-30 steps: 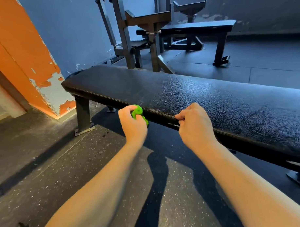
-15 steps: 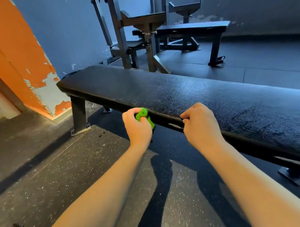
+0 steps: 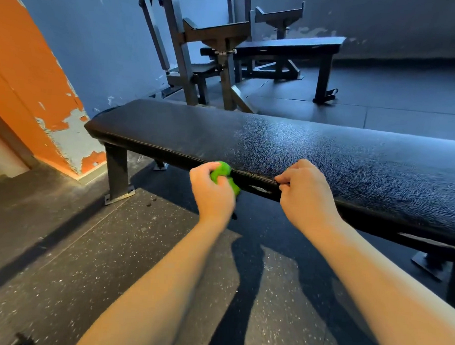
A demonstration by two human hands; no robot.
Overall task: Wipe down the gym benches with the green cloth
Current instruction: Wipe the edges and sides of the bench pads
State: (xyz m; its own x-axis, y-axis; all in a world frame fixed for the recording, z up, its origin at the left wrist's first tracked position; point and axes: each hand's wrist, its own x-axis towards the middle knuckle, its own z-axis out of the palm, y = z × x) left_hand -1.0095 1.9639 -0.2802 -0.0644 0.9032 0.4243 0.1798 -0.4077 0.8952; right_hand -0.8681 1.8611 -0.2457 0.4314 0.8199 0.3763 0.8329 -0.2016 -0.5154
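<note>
A long flat gym bench (image 3: 286, 146) with a black textured pad runs across the view in front of me. My left hand (image 3: 211, 195) grips a bunched green cloth (image 3: 221, 172) and holds it against the pad's near side edge. My right hand (image 3: 305, 190) has its fingers curled at the same near edge, a little to the right of the cloth; whether it pinches the pad's seam is unclear. A worn pale patch (image 3: 260, 189) shows on the side edge between my hands.
An orange wall corner (image 3: 43, 93) with peeling paint stands at the left, close to the bench's end leg (image 3: 116, 176). Behind the bench stand a metal rack (image 3: 207, 47) and a second flat bench (image 3: 290, 46). Speckled rubber flooring (image 3: 89, 258) lies under my arms.
My left hand with the cloth has slid rightward along the bench's near edge, closer to my right hand. The view has shifted slightly with it.
</note>
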